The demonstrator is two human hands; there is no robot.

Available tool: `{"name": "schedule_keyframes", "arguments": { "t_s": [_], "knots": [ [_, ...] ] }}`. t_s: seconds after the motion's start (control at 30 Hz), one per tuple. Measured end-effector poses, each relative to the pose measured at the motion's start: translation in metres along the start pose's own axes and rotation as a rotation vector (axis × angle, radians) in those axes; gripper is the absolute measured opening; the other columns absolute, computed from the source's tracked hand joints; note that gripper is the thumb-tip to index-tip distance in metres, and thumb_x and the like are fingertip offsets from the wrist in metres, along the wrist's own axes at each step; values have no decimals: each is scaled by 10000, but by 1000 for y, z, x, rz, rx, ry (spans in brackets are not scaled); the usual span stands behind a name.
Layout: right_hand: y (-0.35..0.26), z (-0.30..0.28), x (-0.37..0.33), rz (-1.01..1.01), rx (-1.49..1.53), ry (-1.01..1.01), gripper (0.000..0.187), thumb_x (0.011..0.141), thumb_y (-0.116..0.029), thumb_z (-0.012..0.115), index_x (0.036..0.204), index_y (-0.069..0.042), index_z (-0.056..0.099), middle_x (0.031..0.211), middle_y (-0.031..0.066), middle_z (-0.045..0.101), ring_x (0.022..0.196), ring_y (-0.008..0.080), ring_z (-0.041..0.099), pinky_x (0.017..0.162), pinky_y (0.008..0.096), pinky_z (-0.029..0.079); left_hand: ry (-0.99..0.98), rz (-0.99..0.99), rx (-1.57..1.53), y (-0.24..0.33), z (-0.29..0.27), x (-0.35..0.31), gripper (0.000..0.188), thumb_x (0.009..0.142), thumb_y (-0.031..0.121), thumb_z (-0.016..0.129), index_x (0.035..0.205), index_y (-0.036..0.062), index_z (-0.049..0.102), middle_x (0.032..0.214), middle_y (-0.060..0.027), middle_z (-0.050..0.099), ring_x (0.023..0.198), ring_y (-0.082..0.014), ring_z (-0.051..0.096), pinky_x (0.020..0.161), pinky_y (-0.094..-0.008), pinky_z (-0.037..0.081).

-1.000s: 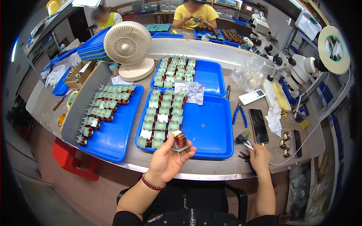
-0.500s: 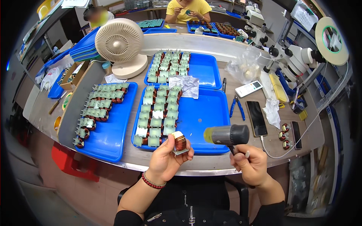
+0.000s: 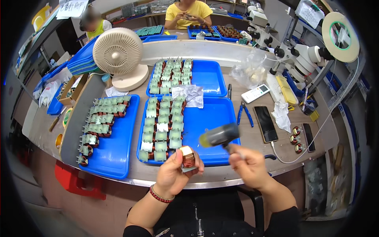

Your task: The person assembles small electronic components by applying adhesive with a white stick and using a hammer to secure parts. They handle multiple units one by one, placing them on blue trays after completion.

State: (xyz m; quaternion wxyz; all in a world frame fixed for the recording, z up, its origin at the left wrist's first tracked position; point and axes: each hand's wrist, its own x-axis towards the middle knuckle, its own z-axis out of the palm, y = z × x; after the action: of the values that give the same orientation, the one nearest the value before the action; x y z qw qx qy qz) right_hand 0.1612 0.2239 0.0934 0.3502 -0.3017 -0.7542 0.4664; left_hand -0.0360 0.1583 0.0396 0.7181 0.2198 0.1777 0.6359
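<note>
Near the table's front edge, my left hand [image 3: 173, 172] pinches a copper-wound coil [image 3: 188, 160] upright between thumb and fingers. A pale plate shows at the coil's underside. My right hand [image 3: 250, 166] is closed round the handle of a mallet [image 3: 221, 135] with a dark head and a yellowish face. The mallet head is tilted and slightly smeared by motion, up and to the right of the coil and apart from it. Behind my left hand, a blue tray [image 3: 209, 118] carries rows of similar coils with pale green plates [image 3: 162, 128].
More coils lie in the left blue tray [image 3: 114, 158] and the far blue tray [image 3: 207, 79]. A beige fan [image 3: 118, 51] stands at the back left. To the right are blue-handled cutters [image 3: 245, 114], a phone [image 3: 265, 124], a white remote [image 3: 256, 93] and a microscope [image 3: 300, 63]. Two people sit beyond the partition.
My right hand has swung the mallet left, and its head now tilts down toward the coil. My left hand keeps its hold on the coil. The whole view has shifted slightly.
</note>
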Motion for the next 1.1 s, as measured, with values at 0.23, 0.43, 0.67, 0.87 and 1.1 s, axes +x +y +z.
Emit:
{"name": "schedule_keyframes", "arguments": {
  "t_s": [0.23, 0.43, 0.67, 0.87, 1.1],
  "knots": [
    [7, -11, -11, -13, 142, 83, 320, 914, -237, 472, 897, 77, 535, 584, 19, 468, 434, 29, 367, 386, 166, 255, 98, 176, 486, 7, 6, 6, 307, 846, 336, 500, 889, 32, 499, 826, -83, 540, 773, -201, 534, 675, -320, 445],
    [-5, -22, -16, 66, -26, 75, 153, 863, -106, 521, 814, 35, 557, 613, 46, 494, 507, 102, 452, 469, 217, 354, 101, 873, 1702, 21, 12, 18, 327, 545, 36, 770, 825, 21, 600, 733, -79, 583, 661, -209, 540, 578, -299, 418],
    [-16, -20, -16, -496, -423, 54, 315, 639, 63, 532, 948, 46, 594, 660, 133, 569, 524, 259, 570, 474, 288, 439, 93, 804, 1798, 22, 24, 18, 318, 537, 41, 764, 814, 23, 608, 726, -94, 582, 645, -226, 544, 569, -306, 423],
    [-19, -22, -28, -150, 52, 222, 234, 699, 71, 510, 922, 60, 579, 699, 139, 584, 527, 206, 561, 480, 223, 435, 94, 912, 1792, 15, 15, 22, 273, 541, 59, 732, 780, 26, 605, 730, -113, 580, 693, -276, 581, 592, -335, 459],
    [9, -54, -39, -171, -428, 261, 212, 706, -14, 569, 915, -3, 604, 691, 111, 592, 554, 265, 571, 484, 292, 429, 137, 878, 1758, 8, 18, 21, 283, 551, 68, 773, 780, 30, 611, 718, -85, 588, 685, -239, 562, 639, -318, 432]
  ]
}}
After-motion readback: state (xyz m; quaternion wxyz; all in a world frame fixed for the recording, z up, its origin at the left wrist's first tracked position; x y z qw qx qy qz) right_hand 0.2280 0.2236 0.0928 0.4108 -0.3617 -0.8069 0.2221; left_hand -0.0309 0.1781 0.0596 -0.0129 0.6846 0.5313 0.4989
